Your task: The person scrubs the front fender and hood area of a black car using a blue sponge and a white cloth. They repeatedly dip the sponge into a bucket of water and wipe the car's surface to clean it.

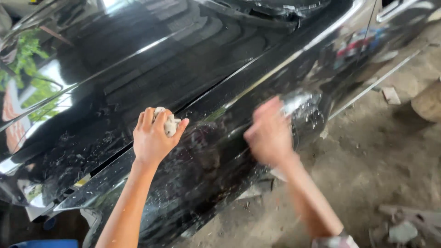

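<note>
Our left hand [151,140] has its fingers [158,120] curled tight around a small pale wadded rag [171,124], pressed against the black car panel [206,151] right at the seam under the bonnet [151,59]. The rag looks soft, light and damp; we'd say it squashes easily, so a bunched full-hand grip suits it.

Right hand [270,135] is motion-blurred, flat against the same panel to the right of the rag. Can't tell how far those fingers are spread or whether they hold anything.

Panel around both hands is wet, beaded with droplets [308,115], glossy and hard; likely slippery under the rag.

Below the left hand, a blue container edge [46,243]. Right of the right hand, dirt floor [367,165] with stone rubble [404,229]. No readable labels or packages; only coloured reflections further up the bodywork.
</note>
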